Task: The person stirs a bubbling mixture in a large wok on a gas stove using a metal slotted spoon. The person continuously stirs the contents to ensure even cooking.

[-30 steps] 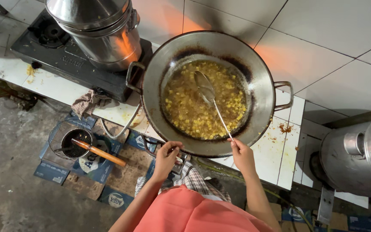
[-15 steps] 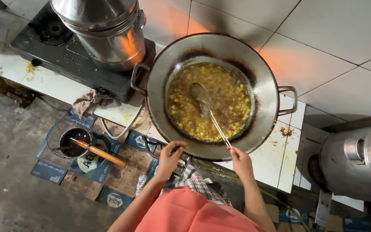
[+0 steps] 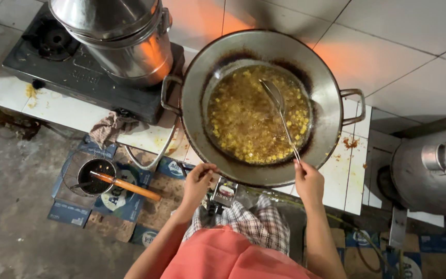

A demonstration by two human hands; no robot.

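Right hand (image 3: pixel 308 181) grips the thin wire handle end of a long skimmer ladle (image 3: pixel 281 111), bowl dipped in bubbling yellow bits in oil inside the big wok (image 3: pixel 202 82). Ladle looks light, stiff, likely greasy; best held far back, away from heat. Left hand (image 3: pixel 198 181) curled near the wok rim, holding nothing I can make out. Wok looks heavy; take by side loops.

Sharp, evenly lit picture; orange glow on the wall tiles (image 3: pixel 336 57).
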